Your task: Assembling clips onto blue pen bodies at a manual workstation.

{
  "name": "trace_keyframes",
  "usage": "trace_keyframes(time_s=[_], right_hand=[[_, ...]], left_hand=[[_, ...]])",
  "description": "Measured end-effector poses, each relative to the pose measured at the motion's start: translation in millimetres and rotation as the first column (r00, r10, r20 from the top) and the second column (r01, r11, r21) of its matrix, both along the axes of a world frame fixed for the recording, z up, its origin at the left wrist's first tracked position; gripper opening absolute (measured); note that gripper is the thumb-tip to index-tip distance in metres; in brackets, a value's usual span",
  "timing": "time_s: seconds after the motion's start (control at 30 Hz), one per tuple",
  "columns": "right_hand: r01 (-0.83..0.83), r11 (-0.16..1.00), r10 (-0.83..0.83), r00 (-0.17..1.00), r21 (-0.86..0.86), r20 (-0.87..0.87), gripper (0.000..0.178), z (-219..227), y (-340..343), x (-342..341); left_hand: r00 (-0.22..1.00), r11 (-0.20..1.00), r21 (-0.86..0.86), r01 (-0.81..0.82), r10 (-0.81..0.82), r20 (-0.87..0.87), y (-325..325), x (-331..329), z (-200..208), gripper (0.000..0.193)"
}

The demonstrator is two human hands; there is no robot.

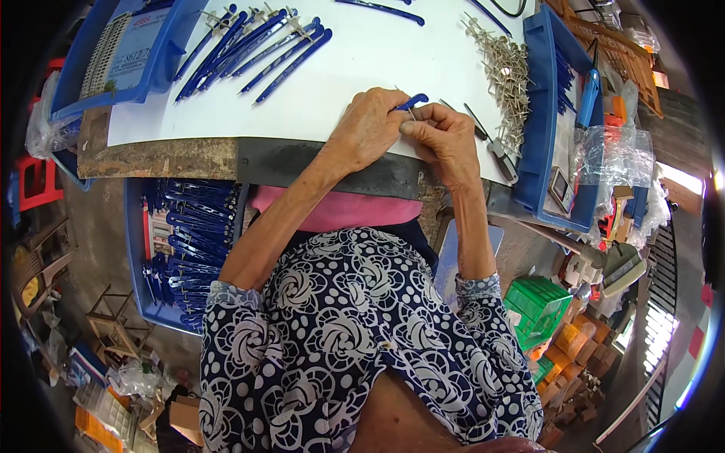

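Observation:
Just inside the near edge of the white-topped table (423, 53), both hands meet. My left hand (362, 128) is closed around a slim blue plastic piece (411, 103), whose rounded end sticks out between the fingers; the rest is hidden. My right hand (447, 140) is pinched at that end, with a thin metal sliver showing at its fingertips; I cannot make out its kind. Beside the right hand lies a slender tool with a dark grey handle (502, 161). A heap of small metal parts (498, 79) lies beyond it. Several similar blue pieces (253, 57) are fanned out at the far left.
Blue bins stand at the table's left (158, 72) and right (538, 113). Below the table edge on the left, a blue crate (137, 264) holds many blue pieces. A green crate (536, 306) and stacked cartons stand on the floor at the right.

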State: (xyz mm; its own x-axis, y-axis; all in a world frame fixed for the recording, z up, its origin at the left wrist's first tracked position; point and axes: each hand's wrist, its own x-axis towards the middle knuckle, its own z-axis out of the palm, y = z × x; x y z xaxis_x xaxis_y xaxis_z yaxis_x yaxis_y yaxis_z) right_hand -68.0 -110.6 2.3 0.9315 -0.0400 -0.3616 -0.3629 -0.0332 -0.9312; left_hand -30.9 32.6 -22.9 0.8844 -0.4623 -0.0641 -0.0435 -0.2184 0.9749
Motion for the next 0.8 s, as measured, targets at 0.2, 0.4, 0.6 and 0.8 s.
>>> trace_keyframes(time_s=[0.2, 0.4, 0.6, 0.8], right_hand=[[-0.032, 0.925, 0.121, 0.969, -0.379, 0.214, 0.018, 6, 2, 2], [0.139, 0.920, 0.001, 0.934, -0.365, 0.357, 0.024, 10, 16, -7], [0.218, 0.918, -0.061, 0.903, -0.331, 0.426, 0.025, 11, 19, -5], [0.212, 0.926, -0.041, 0.879, -0.312, 0.475, 0.022, 11, 16, -6]], left_hand=[[0.996, 0.998, -0.064, -0.008, 0.003, -0.086, -1, 2, 0, 0.019], [0.970, 0.967, -0.254, 0.002, -0.064, -0.234, 7, 4, 12, 0.019], [0.842, 0.825, -0.559, -0.079, -0.245, -0.481, 9, 3, 13, 0.013], [0.796, 0.765, -0.637, -0.097, -0.324, -0.511, 8, 4, 14, 0.016]])
